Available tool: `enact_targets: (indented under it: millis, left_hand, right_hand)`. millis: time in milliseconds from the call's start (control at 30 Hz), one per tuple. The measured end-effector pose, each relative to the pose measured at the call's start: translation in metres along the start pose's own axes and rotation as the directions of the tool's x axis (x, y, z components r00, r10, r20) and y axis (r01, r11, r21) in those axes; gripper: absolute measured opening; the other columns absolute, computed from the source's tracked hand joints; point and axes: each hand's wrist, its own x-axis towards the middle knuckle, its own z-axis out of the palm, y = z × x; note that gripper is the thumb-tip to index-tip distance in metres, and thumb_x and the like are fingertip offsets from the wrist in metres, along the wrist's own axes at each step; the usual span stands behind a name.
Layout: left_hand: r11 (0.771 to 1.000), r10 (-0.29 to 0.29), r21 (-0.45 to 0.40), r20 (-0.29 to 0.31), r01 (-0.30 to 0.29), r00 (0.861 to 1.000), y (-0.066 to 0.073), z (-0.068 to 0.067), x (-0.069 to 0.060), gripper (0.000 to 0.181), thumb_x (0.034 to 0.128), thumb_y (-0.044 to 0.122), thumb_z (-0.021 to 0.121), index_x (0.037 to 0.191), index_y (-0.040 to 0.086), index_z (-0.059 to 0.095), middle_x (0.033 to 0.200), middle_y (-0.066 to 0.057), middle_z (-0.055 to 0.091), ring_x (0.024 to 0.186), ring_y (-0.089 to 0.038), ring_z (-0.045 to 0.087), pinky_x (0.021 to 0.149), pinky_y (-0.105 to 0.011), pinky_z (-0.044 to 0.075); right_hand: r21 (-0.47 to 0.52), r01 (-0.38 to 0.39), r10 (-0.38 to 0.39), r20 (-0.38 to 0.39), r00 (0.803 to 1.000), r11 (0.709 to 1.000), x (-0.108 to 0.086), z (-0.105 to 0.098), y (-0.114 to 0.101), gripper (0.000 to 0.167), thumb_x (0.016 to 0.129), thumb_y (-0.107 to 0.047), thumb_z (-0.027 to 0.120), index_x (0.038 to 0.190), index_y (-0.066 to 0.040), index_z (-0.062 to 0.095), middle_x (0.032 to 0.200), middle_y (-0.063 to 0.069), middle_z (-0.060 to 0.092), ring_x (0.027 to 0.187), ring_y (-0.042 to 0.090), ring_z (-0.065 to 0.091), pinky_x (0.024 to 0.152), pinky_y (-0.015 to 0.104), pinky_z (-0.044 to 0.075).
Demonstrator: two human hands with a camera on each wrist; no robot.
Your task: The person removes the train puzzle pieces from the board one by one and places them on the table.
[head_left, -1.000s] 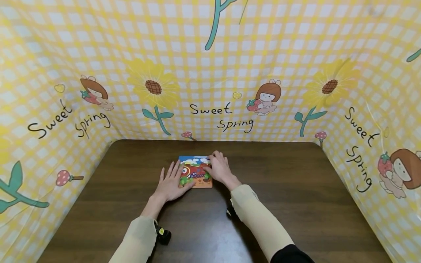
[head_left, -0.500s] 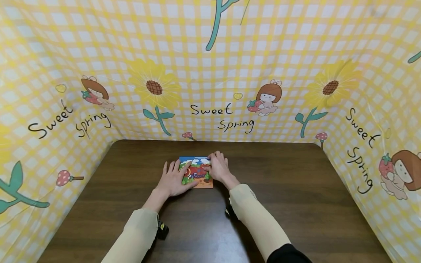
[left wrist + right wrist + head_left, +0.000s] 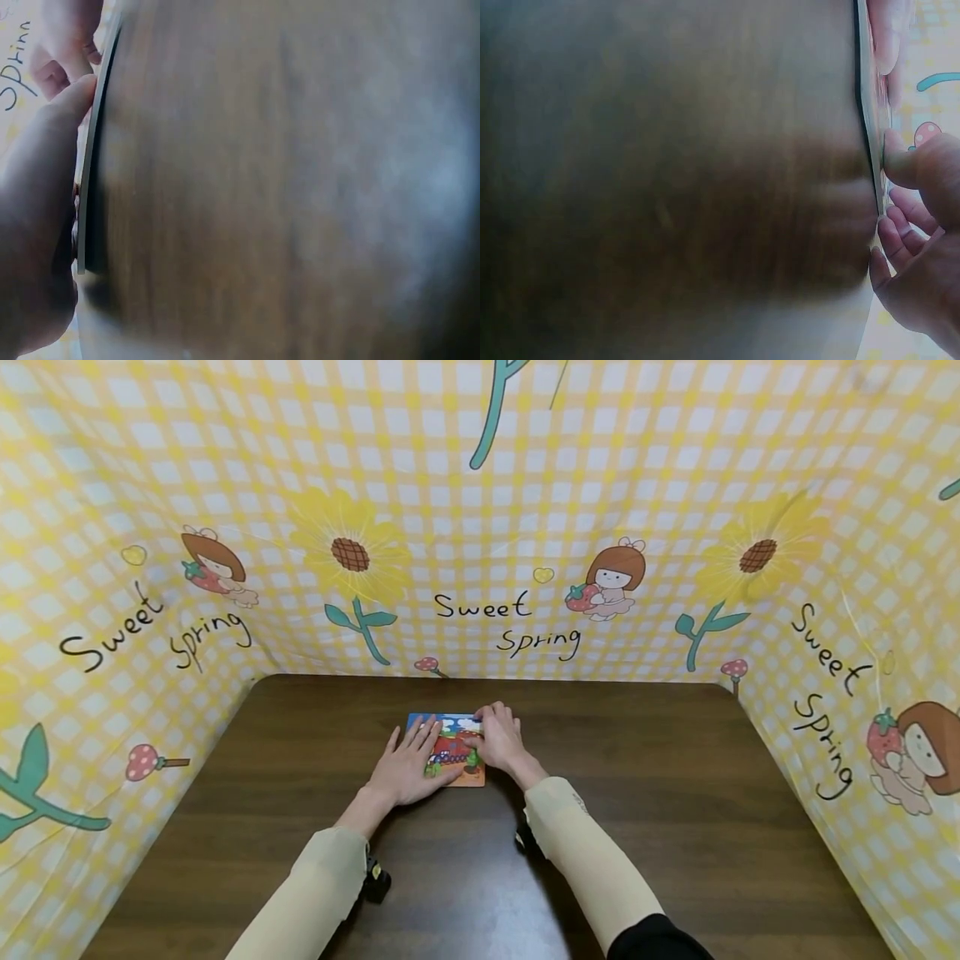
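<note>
On the smooth-looking table, a skid or twist could be caused here by uneven pressing from the two sides. The left hand is laid flat, fingers spread; by the right hand, a right edge is pinched, thumb on top. Between them, just below centre frame, the picture board is held, its left part covered.
</note>
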Motion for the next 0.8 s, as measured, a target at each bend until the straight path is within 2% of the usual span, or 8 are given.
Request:
enact_targets:
  millis: [433, 633, 800]
  left_hand:
    - [1.0, -0.006, -0.002, -0.007, 0.006, 1.0, 0.0078, -0.0023, 0.0026, 0.104, 0.1033, 0.078, 0.051, 0.178, 0.016, 0.014, 0.187, -0.007, 0.011, 0.175, -0.035, 0.006, 0.14, -0.067, 0.002]
    - [1.0, -0.01, 0.01, -0.01, 0.01, 1.0, 0.007, -0.0023, 0.0017, 0.105, 0.1029, 0.078, 0.051, 0.178, 0.015, 0.014, 0.187, -0.007, 0.011, 0.175, -0.036, 0.006, 0.139, -0.067, 0.003]
    - [1.0, -0.011, 0.014, -0.007, 0.011, 1.0, 0.0039, 0.0014, -0.0009, 0.105, 0.1028, 0.08, 0.05, 0.178, 0.015, 0.015, 0.187, -0.007, 0.012, 0.175, -0.037, 0.005, 0.139, -0.068, 0.004]
  right_hand:
    - [0.048, -0.011, 0.012, -0.016, 1.0, 0.999, 0.0019, -0.0025, 0.0028, 0.046, 0.104, -0.03, 0.079, 0.139, -0.004, 0.062, 0.145, 0.02, 0.056, 0.128, 0.036, 0.052, 0.109, 0.052, 0.042]
    - [0.067, 0.019, -0.016, -0.043, 0.999, 0.998, 0.0, 0.0013, 0.0029, 0.044, 0.104, -0.027, 0.079, 0.138, -0.005, 0.061, 0.14, 0.019, 0.06, 0.13, 0.036, 0.053, 0.108, 0.051, 0.042]
    - [0.1, 0.019, -0.014, -0.056, 0.998, 0.995, -0.005, 0.0046, 0.0022, 0.045, 0.104, -0.025, 0.079, 0.14, -0.005, 0.061, 0.136, 0.019, 0.061, 0.123, 0.036, 0.054, 0.106, 0.051, 0.041]
